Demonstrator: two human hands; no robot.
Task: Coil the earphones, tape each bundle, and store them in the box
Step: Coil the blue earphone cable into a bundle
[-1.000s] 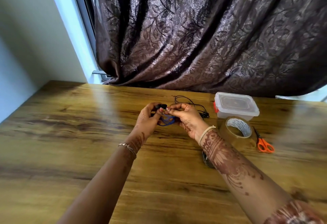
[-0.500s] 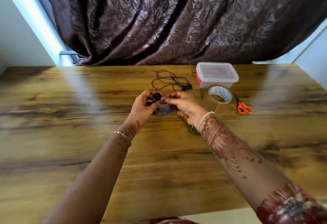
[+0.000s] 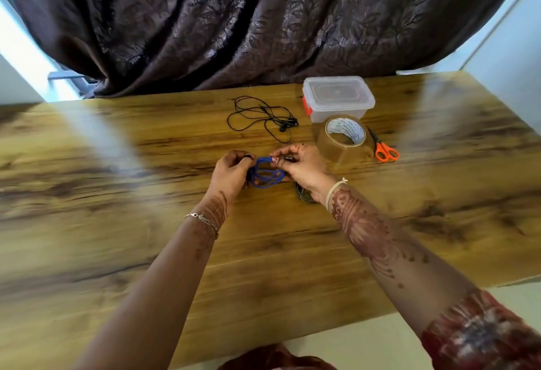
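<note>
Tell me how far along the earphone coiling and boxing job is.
Maybe done: a dark coil lies by the right hand, taping unclear. In hand: it and the left hand hold the blue earphones in loops, no tape visible yet. Left: the black earphones lie loose, the tape roll and orange scissors wait beside the lidded plastic box.

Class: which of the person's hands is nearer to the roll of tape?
Right. The right hand sits just left of the tape roll, almost at its edge; the left hand is further left, on the far side of the blue earphone coil both hands hold.
</note>
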